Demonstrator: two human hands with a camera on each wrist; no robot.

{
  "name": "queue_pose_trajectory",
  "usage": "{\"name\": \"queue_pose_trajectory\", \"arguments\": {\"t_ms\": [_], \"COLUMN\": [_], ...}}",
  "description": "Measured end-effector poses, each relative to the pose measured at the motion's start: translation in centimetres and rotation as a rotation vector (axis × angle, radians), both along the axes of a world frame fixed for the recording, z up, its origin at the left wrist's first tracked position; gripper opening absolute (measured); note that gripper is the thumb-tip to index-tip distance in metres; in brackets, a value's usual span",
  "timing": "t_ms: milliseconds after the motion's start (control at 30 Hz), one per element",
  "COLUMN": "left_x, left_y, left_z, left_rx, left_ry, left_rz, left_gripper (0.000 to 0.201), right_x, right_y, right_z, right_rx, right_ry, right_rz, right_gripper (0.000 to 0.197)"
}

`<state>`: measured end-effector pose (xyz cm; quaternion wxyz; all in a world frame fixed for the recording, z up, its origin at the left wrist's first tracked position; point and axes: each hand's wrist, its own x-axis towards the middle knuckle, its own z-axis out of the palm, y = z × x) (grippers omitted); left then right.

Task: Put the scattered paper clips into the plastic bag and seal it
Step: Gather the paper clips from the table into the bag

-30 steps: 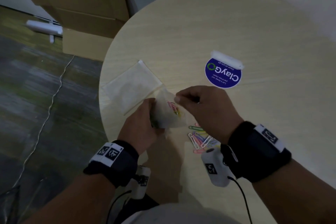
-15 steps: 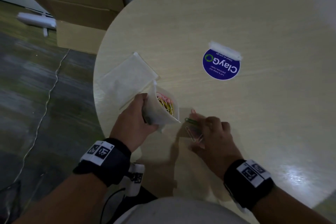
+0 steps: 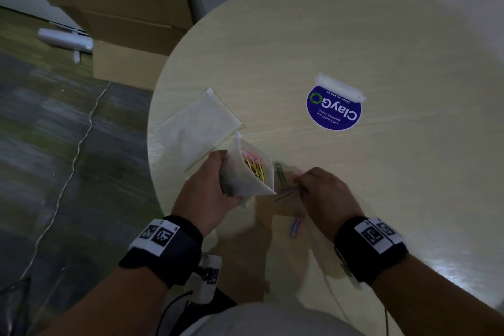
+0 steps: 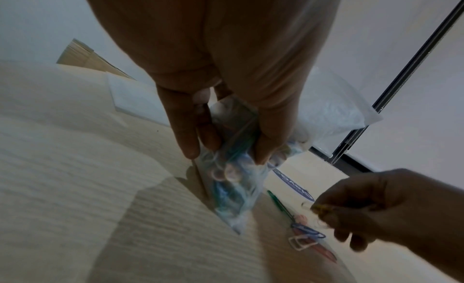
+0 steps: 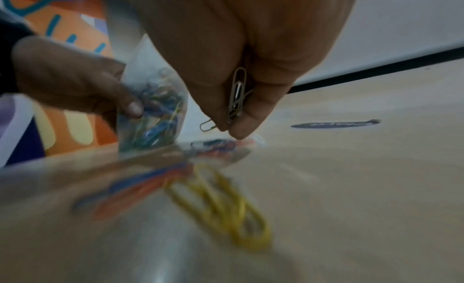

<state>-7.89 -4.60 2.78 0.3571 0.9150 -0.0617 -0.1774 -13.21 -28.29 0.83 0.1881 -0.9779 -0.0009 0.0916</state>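
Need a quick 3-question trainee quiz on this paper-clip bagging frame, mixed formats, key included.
1. True or false: the plastic bag is sealed.
2. Which hand pinches paper clips? A) left hand B) right hand
3. Fill in: loose clips lie on the ___ beside the bag.

Key:
1. False: its mouth gapes open, clips inside.
2. B; the left hand grips the bag.
3. table

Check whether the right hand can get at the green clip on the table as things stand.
Probably yes. The green clip lies bare on the table just left of the right hand, with nothing over it. The bag is close beside it, and the hand already pinches clips.
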Motion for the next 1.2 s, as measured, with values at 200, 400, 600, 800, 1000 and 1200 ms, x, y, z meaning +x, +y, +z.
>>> {"name": "queue_pose_trajectory", "arguments": {"t_ms": [200, 400, 600, 800, 1000, 1200], "left_x": [0.2, 0.4, 0.3, 0.4, 0.5, 0.2], "left_y": [-0.2, -0.4, -0.3, 0.0, 0.1, 0.6], "left_z": [0.0, -0.2, -0.1, -0.7, -1.0, -0.6], "left_rx": [0.040, 0.058, 0.038, -0.024, 0.014, 0.037], "left_ry": [0.030, 0.072, 0.048, 0.020, 0.014, 0.019], "left_rz": [0.003, 0.003, -0.007, -0.023, -0.018, -0.029], "left_gripper": [0.082, 0.084, 0.077, 0.073, 0.079, 0.084], "right_x": [1.4, 3.3, 4.2, 4.5, 5.4, 4.0], "right_y": [-1.2, 2.5, 4.3, 4.7, 3.0, -1.5], "right_z": [7.0, 11.1, 8.9, 10.4, 11.7, 4.9], "right_rx": [0.489, 0.948, 0.895, 0.475, 0.837, 0.236], "right_ry": [-0.104, 0.059, 0.185, 0.112, 0.161, 0.112], "right_rz": [-0.435, -0.394, -0.408, -0.095, -0.308, -0.101], "right_gripper": [0.013, 0.011, 0.008, 0.023, 0.020, 0.049]}}
